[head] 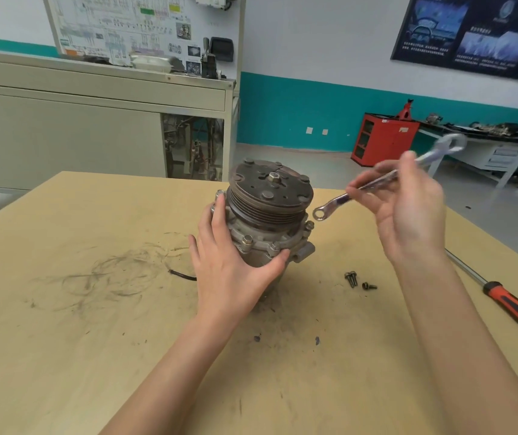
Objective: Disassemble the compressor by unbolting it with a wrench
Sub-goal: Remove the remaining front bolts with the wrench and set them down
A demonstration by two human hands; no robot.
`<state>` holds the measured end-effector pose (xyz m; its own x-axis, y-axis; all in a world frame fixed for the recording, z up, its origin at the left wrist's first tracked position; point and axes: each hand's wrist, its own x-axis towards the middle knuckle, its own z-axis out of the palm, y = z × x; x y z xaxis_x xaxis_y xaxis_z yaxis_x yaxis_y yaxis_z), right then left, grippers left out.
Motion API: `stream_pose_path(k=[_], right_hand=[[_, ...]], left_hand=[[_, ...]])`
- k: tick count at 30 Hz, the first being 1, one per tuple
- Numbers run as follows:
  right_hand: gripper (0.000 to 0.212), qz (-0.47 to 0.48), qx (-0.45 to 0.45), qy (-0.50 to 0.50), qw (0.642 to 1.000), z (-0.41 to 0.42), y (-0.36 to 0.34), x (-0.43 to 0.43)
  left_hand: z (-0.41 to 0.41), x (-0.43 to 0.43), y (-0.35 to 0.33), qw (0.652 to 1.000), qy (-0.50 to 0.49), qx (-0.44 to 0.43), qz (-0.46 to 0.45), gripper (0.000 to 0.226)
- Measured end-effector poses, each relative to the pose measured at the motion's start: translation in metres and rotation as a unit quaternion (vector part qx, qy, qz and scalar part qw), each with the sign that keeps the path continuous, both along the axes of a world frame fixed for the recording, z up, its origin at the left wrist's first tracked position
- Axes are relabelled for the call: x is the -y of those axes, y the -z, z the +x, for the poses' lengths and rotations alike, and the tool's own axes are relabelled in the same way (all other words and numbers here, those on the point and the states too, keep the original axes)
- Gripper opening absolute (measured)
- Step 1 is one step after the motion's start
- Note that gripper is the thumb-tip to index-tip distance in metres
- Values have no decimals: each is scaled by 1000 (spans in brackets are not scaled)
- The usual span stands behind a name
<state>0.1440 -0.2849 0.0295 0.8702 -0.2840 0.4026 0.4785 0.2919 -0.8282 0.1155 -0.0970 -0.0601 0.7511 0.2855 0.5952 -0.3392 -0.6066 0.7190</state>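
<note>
While the left hand (229, 271) grips the compressor (267, 215), the right hand (408, 215) pinches the wrench (337, 200) beside it. Loose bolts (351, 279) lie near.

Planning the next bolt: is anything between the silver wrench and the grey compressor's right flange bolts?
Nothing visible: the silver wrench, in the right hand, hangs in open air; the left hand grips the grey compressor opposite.

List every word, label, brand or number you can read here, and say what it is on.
Nothing here reads clearly.
On the diagram board: print too small to read.
On the dark poster: white captions, blurred.
On the red cabinet: pale label, blurred.
On the wrench and the compressor: no legible marking shows.
</note>
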Motion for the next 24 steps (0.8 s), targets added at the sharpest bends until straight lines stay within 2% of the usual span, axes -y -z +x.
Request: stream_pose_path(k=[2, 4, 7, 9, 18, 20, 24], right_hand=[[36, -109, 158, 84, 978, -25, 17, -12], [33, -227, 271, 79, 932, -38, 38, -24], [36, -368, 354, 82, 856, -36, 57, -32], [35, -393, 365, 94, 839, -32, 61, -33], [25, -412, 407, 84, 811, -33, 81, -35], [24, -382, 394, 91, 831, -34, 85, -34], [12, -256, 332, 90, 903, -40, 87, -36]], left_hand=[[0, 0, 0, 1000, 2, -3, 1, 114], [-1, 0, 1, 1000, 3, -5, 2, 114], [0, 0, 0, 1000, 1, -8, 6, 114], [0, 0, 0, 1000, -1, -10, 6, 115], [1, 1, 2, 1000, 0, -9, -3, 115], [0, 1, 1, 1000, 2, -9, -1, 114], [0, 1, 1, 1000, 6, -12, -2, 115]])
